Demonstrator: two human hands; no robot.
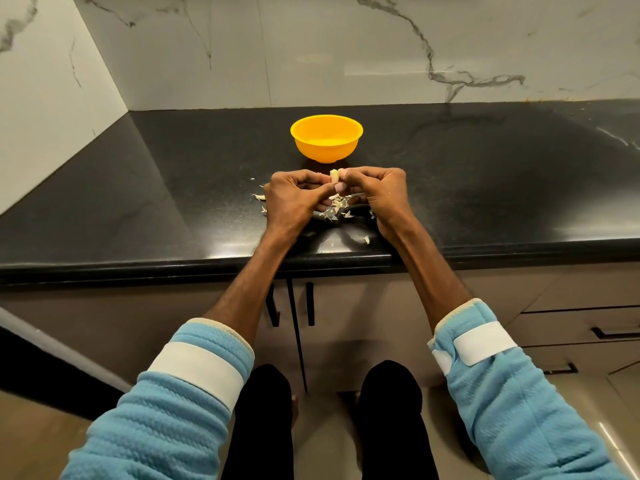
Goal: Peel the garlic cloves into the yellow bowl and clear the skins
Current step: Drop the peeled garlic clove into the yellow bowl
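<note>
A yellow bowl stands upright on the black countertop, just beyond my hands. Between the fingertips of both hands is a pale garlic clove, held a little above the counter. My left hand pinches it from the left with curled fingers and thumb. My right hand pinches it from the right in the same way. Below and between the hands lies a loose heap of garlic skins. The inside bottom of the bowl is hidden by its rim.
Stray skin flakes lie left of my left hand and near the counter's front edge. A marble wall closes the back and left. Cabinet doors with dark handles sit below the counter.
</note>
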